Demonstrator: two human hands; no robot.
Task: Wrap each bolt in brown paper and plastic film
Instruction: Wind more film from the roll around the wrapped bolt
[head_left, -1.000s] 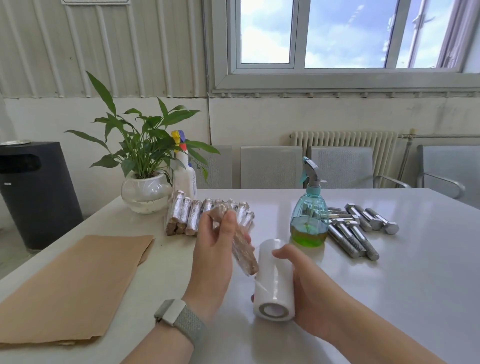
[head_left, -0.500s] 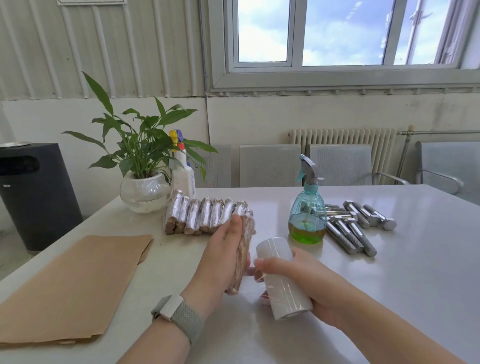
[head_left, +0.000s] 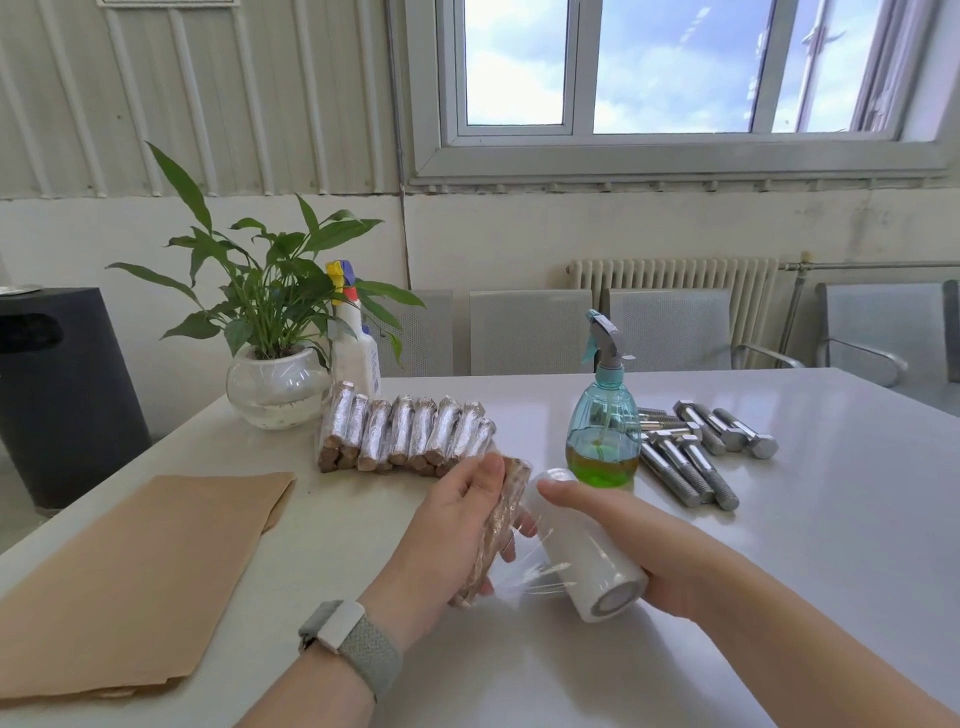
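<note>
My left hand (head_left: 447, 535) grips a paper-wrapped bolt (head_left: 501, 519) tilted above the table, with clear film partly round it. My right hand (head_left: 639, 545) holds the white roll of plastic film (head_left: 582, 561) just to its right, thumb along the top. A stretched sheet of film (head_left: 519, 582) runs from the roll to the bolt. Several wrapped bolts (head_left: 405, 434) lie in a row behind my hands. Several bare steel bolts (head_left: 696, 452) lie at the right. Brown paper sheets (head_left: 135, 571) lie flat at the left.
A teal spray bottle (head_left: 602, 415) with green liquid stands between the wrapped and the bare bolts. A potted plant (head_left: 275, 384) and a white spray bottle (head_left: 353, 348) stand at the table's far left. Grey chairs (head_left: 530, 330) line the far edge. A black bin (head_left: 57, 389) stands left of the table.
The roll has tipped from upright to lying slanted in my right hand. My left hand turned the wrapped bolt and lowered it, and film now stretches between roll and bolt.
</note>
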